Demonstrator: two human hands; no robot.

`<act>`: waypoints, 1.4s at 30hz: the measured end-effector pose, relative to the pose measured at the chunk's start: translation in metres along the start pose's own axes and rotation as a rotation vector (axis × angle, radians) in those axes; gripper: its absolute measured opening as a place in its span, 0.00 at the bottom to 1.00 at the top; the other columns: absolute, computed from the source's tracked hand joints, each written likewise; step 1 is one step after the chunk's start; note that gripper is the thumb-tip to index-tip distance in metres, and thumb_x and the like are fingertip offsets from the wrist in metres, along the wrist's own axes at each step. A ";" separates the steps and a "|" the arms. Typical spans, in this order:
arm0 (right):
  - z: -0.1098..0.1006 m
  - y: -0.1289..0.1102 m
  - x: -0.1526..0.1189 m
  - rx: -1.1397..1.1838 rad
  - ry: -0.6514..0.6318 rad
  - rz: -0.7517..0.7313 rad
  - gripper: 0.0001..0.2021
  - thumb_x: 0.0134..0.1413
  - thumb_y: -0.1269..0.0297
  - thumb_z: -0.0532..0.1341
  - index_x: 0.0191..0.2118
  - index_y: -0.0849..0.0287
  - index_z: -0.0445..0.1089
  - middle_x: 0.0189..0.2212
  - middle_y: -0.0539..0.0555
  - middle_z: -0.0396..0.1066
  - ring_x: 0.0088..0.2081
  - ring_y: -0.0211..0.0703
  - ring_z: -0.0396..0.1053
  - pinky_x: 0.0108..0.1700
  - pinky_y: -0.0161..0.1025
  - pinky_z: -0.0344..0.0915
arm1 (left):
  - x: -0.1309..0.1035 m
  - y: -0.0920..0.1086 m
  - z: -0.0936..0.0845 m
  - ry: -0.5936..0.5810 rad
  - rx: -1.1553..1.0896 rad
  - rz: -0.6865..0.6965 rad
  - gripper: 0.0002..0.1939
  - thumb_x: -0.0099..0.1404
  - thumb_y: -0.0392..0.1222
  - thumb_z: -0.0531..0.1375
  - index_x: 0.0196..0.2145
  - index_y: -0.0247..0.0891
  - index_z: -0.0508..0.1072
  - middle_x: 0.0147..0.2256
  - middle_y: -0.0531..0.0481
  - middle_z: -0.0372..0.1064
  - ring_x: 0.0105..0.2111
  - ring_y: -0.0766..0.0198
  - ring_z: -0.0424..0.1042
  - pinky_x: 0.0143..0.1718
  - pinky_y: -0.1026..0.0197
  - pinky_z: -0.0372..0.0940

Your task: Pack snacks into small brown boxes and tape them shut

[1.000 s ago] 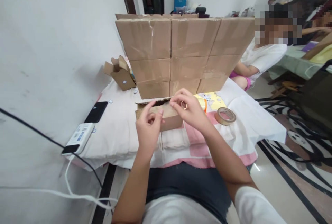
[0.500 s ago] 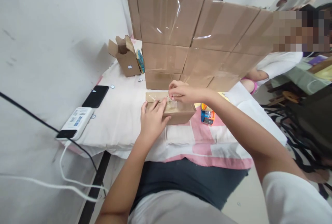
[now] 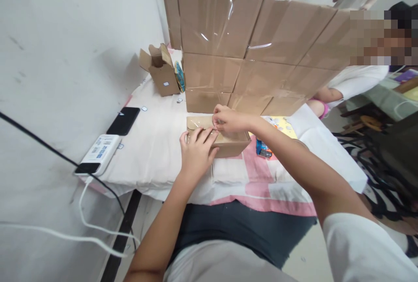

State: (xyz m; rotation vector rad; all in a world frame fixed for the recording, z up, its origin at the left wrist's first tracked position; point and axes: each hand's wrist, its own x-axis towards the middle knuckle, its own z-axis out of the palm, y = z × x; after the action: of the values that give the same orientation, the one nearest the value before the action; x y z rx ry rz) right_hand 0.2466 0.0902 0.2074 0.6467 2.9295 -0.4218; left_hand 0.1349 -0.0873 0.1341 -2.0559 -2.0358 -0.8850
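A small brown cardboard box (image 3: 232, 147) sits on the cloth-covered table, with shiny clear tape across its top. My left hand (image 3: 197, 149) rests on the left part of the box, fingers spread over the top and the thumb near its front edge. Over the middle of the lid, my right hand (image 3: 230, 120) has thumb and fingers pinched together at the clear tape; the fingertips partly hide what they grip. Just right of the box lies a small blue and orange pack (image 3: 263, 148), partly covered by my right forearm.
Behind the box stands a tall wall of taped cardboard (image 3: 212, 73). An open carton (image 3: 163, 79) is at the back left. A black phone (image 3: 123, 120) and a white power strip (image 3: 99, 153) with cables lie left. Another person (image 3: 362, 77) is at the right, beyond the cardboard.
My left hand's fingers have moved slightly right along the lid, closer to my right hand. The right hand stays pinched over the box. The whole view has shifted a little.
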 end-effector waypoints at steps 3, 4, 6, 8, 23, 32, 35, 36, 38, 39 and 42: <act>-0.002 -0.009 0.000 -0.100 0.058 0.165 0.15 0.55 0.54 0.65 0.39 0.60 0.67 0.46 0.62 0.64 0.47 0.55 0.65 0.46 0.45 0.64 | 0.000 -0.001 0.001 -0.007 0.009 0.020 0.22 0.69 0.45 0.59 0.60 0.49 0.69 0.62 0.48 0.67 0.61 0.45 0.62 0.61 0.32 0.44; -0.004 -0.012 0.000 -0.126 0.086 0.222 0.17 0.53 0.53 0.66 0.40 0.61 0.67 0.46 0.63 0.65 0.47 0.56 0.66 0.46 0.46 0.65 | 0.000 -0.001 0.001 -0.009 0.011 0.024 0.21 0.69 0.44 0.59 0.60 0.48 0.69 0.62 0.48 0.67 0.61 0.45 0.62 0.62 0.32 0.44; -0.007 -0.015 -0.002 -0.154 0.163 0.318 0.18 0.52 0.55 0.66 0.43 0.61 0.67 0.46 0.64 0.68 0.47 0.58 0.67 0.46 0.48 0.65 | 0.000 0.000 0.002 -0.011 0.008 0.028 0.21 0.69 0.43 0.59 0.60 0.47 0.68 0.61 0.48 0.68 0.62 0.46 0.61 0.62 0.31 0.43; -0.009 -0.010 -0.008 -0.155 0.272 0.394 0.15 0.55 0.59 0.64 0.45 0.61 0.66 0.46 0.64 0.70 0.47 0.59 0.69 0.48 0.50 0.65 | 0.000 0.001 0.002 -0.013 0.000 0.030 0.21 0.69 0.42 0.58 0.60 0.47 0.68 0.60 0.47 0.69 0.62 0.47 0.61 0.62 0.31 0.41; 0.107 0.025 -0.124 0.502 0.535 -0.041 0.55 0.42 0.42 0.70 0.69 0.49 0.39 0.71 0.65 0.28 0.73 0.65 0.30 0.70 0.61 0.39 | -0.007 0.021 0.000 -0.018 -0.042 0.069 0.31 0.61 0.38 0.58 0.63 0.48 0.64 0.62 0.45 0.67 0.65 0.46 0.58 0.66 0.32 0.30; 0.115 -0.001 -0.140 0.497 0.817 0.085 0.40 0.37 0.52 0.72 0.58 0.51 0.58 0.59 0.63 0.52 0.66 0.65 0.52 0.64 0.58 0.56 | -0.005 0.032 -0.011 0.009 0.033 0.141 0.33 0.61 0.37 0.57 0.64 0.48 0.61 0.59 0.44 0.70 0.65 0.46 0.58 0.66 0.32 0.27; 0.112 0.002 -0.164 0.500 0.978 0.136 0.36 0.43 0.48 0.69 0.58 0.50 0.59 0.57 0.63 0.57 0.64 0.64 0.56 0.62 0.60 0.59 | -0.003 0.041 -0.014 0.184 0.061 0.167 0.31 0.62 0.42 0.60 0.62 0.47 0.64 0.63 0.43 0.65 0.67 0.44 0.55 0.67 0.34 0.33; 0.111 0.004 -0.176 0.474 1.044 0.152 0.35 0.45 0.47 0.68 0.58 0.50 0.59 0.56 0.63 0.59 0.62 0.64 0.58 0.62 0.61 0.59 | -0.003 0.042 -0.013 0.256 0.058 0.176 0.31 0.61 0.42 0.61 0.62 0.46 0.65 0.63 0.42 0.64 0.67 0.43 0.54 0.67 0.35 0.35; 0.107 0.012 -0.205 0.389 1.191 0.200 0.35 0.46 0.45 0.66 0.59 0.50 0.60 0.54 0.63 0.63 0.60 0.66 0.61 0.60 0.65 0.59 | -0.002 0.040 -0.008 0.370 0.046 0.186 0.31 0.60 0.42 0.62 0.61 0.46 0.65 0.62 0.41 0.65 0.67 0.43 0.55 0.67 0.36 0.40; 0.105 0.018 -0.222 0.345 1.252 0.242 0.35 0.46 0.44 0.66 0.59 0.49 0.61 0.54 0.63 0.64 0.59 0.67 0.63 0.59 0.67 0.59 | -0.002 0.037 -0.004 0.402 0.044 0.177 0.31 0.59 0.41 0.62 0.61 0.45 0.65 0.62 0.40 0.65 0.67 0.43 0.55 0.67 0.37 0.42; 0.096 0.042 -0.277 0.204 1.438 0.519 0.40 0.40 0.34 0.65 0.59 0.47 0.64 0.54 0.63 0.67 0.57 0.70 0.66 0.56 0.68 0.62 | -0.004 0.020 0.014 0.394 0.047 0.102 0.31 0.60 0.41 0.62 0.61 0.45 0.64 0.62 0.40 0.65 0.66 0.44 0.56 0.66 0.39 0.46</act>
State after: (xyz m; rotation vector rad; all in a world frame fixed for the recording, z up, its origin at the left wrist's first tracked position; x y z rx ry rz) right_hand 0.5194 -0.0108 0.1513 2.5307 3.5507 -0.1985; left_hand 0.1586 -0.0859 0.1271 -1.7700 -1.7125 -1.1078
